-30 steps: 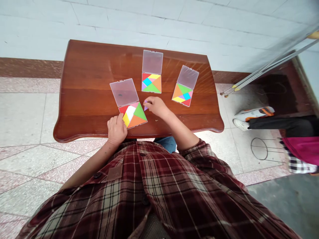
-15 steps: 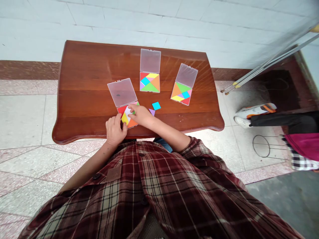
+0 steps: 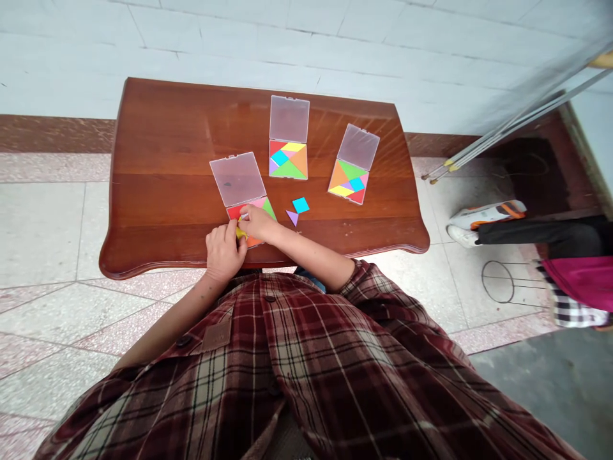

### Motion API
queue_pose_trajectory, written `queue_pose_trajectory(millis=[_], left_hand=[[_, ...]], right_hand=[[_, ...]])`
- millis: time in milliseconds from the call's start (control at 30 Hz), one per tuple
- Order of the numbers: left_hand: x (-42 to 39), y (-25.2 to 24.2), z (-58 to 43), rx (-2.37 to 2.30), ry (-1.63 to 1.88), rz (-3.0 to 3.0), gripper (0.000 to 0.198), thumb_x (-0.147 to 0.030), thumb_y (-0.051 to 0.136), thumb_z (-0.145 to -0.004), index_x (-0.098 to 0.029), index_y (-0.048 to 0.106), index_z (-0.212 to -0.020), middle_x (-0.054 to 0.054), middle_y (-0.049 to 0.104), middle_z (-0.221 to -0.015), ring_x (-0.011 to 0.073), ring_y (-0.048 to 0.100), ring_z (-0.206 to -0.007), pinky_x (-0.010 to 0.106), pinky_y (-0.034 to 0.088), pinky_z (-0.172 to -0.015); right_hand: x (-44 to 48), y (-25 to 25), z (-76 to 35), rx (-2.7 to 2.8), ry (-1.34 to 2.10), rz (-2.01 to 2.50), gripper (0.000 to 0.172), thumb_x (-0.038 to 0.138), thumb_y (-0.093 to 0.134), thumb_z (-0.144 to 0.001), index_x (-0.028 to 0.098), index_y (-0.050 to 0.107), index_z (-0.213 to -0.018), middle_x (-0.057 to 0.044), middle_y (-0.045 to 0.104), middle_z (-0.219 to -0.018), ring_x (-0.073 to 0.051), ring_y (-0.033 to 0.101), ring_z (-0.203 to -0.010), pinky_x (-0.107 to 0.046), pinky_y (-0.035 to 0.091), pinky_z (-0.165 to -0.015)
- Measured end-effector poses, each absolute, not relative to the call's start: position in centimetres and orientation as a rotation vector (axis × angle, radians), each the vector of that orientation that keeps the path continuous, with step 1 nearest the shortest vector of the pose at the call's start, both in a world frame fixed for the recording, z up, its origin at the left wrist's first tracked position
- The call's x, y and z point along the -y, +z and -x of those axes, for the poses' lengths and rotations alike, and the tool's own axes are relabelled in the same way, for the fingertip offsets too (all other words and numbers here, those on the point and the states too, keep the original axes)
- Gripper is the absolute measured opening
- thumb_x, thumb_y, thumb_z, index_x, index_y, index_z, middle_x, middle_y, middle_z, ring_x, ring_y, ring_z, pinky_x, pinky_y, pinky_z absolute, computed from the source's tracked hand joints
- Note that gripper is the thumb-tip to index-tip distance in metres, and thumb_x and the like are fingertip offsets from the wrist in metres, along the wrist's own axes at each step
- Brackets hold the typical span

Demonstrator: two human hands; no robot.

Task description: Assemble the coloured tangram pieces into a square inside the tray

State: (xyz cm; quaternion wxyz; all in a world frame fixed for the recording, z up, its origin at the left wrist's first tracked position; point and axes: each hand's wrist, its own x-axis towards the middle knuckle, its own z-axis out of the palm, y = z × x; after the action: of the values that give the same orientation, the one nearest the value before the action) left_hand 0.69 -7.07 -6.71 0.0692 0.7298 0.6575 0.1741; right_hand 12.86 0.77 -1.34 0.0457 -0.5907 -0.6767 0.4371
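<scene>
A tangram case (image 3: 251, 211) with its clear lid (image 3: 238, 179) folded back lies near the front edge of the wooden table (image 3: 167, 140). My left hand (image 3: 223, 252) rests against the case's left front corner with its fingers curled on the rim. My right hand (image 3: 256, 223) lies over the case's coloured pieces, fingertips pinched on a yellow piece (image 3: 239, 232). To the right of the case, a purple triangle (image 3: 292, 217) and a blue square (image 3: 301, 205) lie loose on the table.
Two more open tangram cases lie farther back, one in the middle (image 3: 288, 160) and one to the right (image 3: 351, 181), each with its lid folded away. On the floor at the right are another person's shoe (image 3: 483, 216) and a wire ring (image 3: 498, 282).
My right hand has let go of the purple triangle beside the blue square and moved left onto the near case, where it now pinches a yellow piece. My left hand has stayed at the case's corner.
</scene>
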Motion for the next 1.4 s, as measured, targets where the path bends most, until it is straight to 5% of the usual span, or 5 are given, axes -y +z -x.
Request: queue_pose_trajectory(millis=[267, 500, 900, 1200, 1400], left_hand=[[7.1, -6.6, -0.6, -1.97, 0.545, -2.112, 0.051, -0.035, 0.046, -0.089, -0.008, 0.053, -0.131, 0.019, 0.063, -0.107, 0.0327, 0.056, -0.101, 0.043, 0.037, -0.088], [7.1, -6.5, -0.7, -1.95, 0.564, -2.123, 0.049, -0.033, 0.046, -0.088, -0.009, 0.054, -0.13, 0.019, 0.064, -0.105, 0.0328, 0.056, -0.099, 0.044, 0.038, -0.086], [7.1, -7.1, -0.5, -1.945, 0.601, -2.142, 0.051, -0.04, 0.046, -0.092, -0.008, 0.053, -0.132, 0.019, 0.064, -0.106, 0.0319, 0.055, -0.1, 0.042, 0.037, -0.088], [7.2, -6.8, -0.4, -1.945, 0.63, -2.17, 0.048, -0.039, 0.045, -0.092, -0.01, 0.054, -0.129, 0.017, 0.065, -0.102, 0.0304, 0.056, -0.096, 0.041, 0.037, -0.085], [7.3, -6.6, -0.3, -1.903, 0.672, -2.128, 0.047, -0.039, 0.038, -0.095, -0.011, 0.052, -0.129, 0.017, 0.066, -0.104, 0.0302, 0.056, -0.095, 0.041, 0.037, -0.085]], right_hand=[[-0.5, -1.3, -13.0, 2.33, 1.002, 1.672, 0.034, 0.006, 0.046, -0.089, 0.009, 0.058, -0.12, -0.015, 0.063, -0.126, -0.021, 0.06, -0.117, -0.032, 0.044, -0.102], [-0.3, -2.1, -13.1, 2.154, 1.161, 1.695, 0.033, 0.01, 0.049, -0.088, 0.014, 0.055, -0.12, -0.012, 0.067, -0.118, -0.021, 0.064, -0.11, -0.035, 0.048, -0.098], [-0.1, -1.2, -13.8, 1.382, 1.78, 1.78, 0.039, 0.016, 0.055, -0.089, 0.01, 0.049, -0.127, 0.006, 0.053, -0.06, -0.01, 0.053, -0.055, -0.02, 0.044, -0.053], [-0.8, -3.4, -13.2, 1.942, 1.406, 1.639, 0.007, 0.013, 0.061, -0.074, 0.018, 0.056, -0.073, 0.004, 0.06, -0.076, -0.011, 0.057, -0.074, -0.022, 0.044, -0.071], [-2.1, -1.9, -17.1, 1.571, 1.465, 1.53, 0.007, 0.021, 0.059, -0.074, 0.019, 0.053, -0.07, 0.005, 0.056, -0.07, -0.01, 0.052, -0.068, -0.024, 0.044, -0.071]])
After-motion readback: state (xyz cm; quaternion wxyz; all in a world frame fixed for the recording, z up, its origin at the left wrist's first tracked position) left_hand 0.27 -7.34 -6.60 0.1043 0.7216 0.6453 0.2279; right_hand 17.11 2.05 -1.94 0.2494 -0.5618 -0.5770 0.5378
